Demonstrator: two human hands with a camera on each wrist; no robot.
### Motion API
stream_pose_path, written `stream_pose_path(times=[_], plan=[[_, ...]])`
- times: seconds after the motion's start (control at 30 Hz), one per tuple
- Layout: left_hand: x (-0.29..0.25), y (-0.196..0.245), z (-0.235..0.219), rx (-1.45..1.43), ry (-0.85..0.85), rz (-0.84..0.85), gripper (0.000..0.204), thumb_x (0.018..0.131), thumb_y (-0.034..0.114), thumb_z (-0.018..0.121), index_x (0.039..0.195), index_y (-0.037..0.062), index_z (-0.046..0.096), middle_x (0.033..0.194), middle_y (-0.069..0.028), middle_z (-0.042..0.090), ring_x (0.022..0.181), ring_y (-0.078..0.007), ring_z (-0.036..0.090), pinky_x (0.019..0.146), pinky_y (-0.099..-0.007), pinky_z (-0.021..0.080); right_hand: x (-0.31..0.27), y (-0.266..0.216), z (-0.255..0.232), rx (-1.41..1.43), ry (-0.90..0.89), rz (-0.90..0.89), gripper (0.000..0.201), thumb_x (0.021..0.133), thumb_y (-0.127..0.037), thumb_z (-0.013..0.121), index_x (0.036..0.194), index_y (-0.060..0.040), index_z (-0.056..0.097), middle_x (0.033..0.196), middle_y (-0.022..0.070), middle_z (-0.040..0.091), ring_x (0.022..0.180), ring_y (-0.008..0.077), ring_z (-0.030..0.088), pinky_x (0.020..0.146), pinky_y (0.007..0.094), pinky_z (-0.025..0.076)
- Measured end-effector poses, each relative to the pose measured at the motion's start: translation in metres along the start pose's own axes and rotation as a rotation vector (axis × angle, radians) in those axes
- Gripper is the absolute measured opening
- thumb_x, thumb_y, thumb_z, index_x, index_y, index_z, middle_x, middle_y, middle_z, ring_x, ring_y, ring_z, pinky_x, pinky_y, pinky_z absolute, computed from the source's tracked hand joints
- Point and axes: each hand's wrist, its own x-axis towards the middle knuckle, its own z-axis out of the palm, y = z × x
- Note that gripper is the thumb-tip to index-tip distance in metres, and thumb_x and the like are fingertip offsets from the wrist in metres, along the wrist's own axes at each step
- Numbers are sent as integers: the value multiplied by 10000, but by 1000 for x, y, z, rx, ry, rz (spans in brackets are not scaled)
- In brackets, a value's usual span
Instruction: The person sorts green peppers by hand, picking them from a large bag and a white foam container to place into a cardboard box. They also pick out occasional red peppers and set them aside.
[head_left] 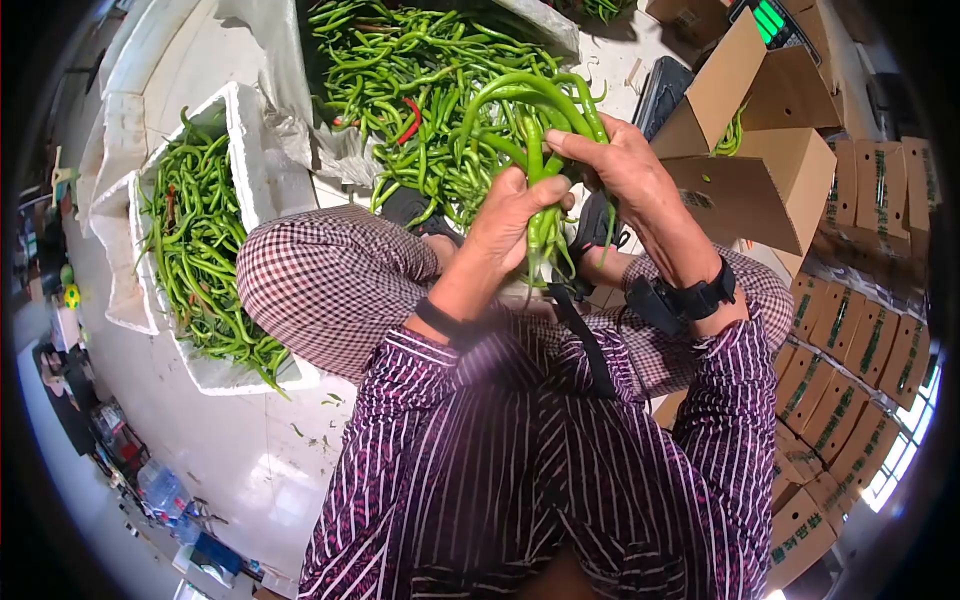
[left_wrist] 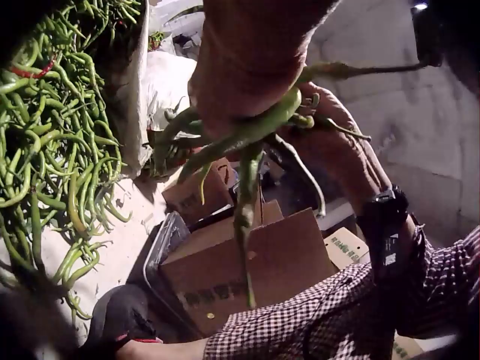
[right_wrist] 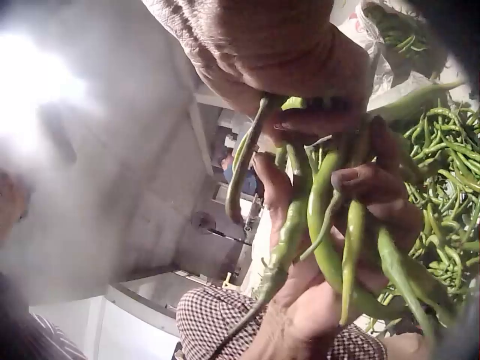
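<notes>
A bunch of long green chili peppers [head_left: 535,150] is held up between both hands, over the large pile of peppers [head_left: 420,70]. My left hand [head_left: 508,212] grips the lower part of the bunch, its thumb laid across the peppers. On the other side, my right hand [head_left: 630,170] pinches the upper part, thumb over the front. In the right wrist view, fingers of both hands wrap several peppers [right_wrist: 326,225], with stems and tips sticking out. The left wrist view shows one pepper [left_wrist: 247,217] hanging down below the hands.
A white foam box [head_left: 240,150] full of green peppers stands at the left. On the right is an open cardboard box [head_left: 790,170] with some peppers inside, beside a dark scale [head_left: 665,95]. Stacked cartons [head_left: 850,370] line the right side. A red pepper [head_left: 409,121] lies in the pile.
</notes>
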Motion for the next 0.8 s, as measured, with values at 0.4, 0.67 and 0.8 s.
stream_pose_path(times=[0.4, 0.67, 0.8], plan=[[6, 1, -16, -119, 224, 34, 304, 893, 182, 616, 1164, 77, 527, 987, -69, 599, 670, -106, 555, 581, -253, 487, -21, -19, -22, 366, -102, 68, 257, 938, -242, 564, 1067, -20, 564, 785, 43, 610, 685, 116, 591, 567, 224, 478], [10, 1, -26, -104, 197, 46, 356, 923, 186, 573, 1251, 93, 470, 1070, -138, 587, 732, -123, 546, 629, -257, 482, -62, -16, -66, 603, -59, -98, 393, 920, -96, 556, 1266, 59, 450, 1151, 190, 591, 1010, 238, 627, 815, 313, 549], [11, -1, -25, -123, 177, 35, 365, 910, 164, 583, 1247, 72, 477, 1041, -121, 588, 716, -125, 543, 615, -249, 472, -73, -15, -83, 684, -44, -88, 398, 908, -75, 565, 1265, 52, 443, 1137, 180, 598, 972, 237, 635, 783, 300, 555]])
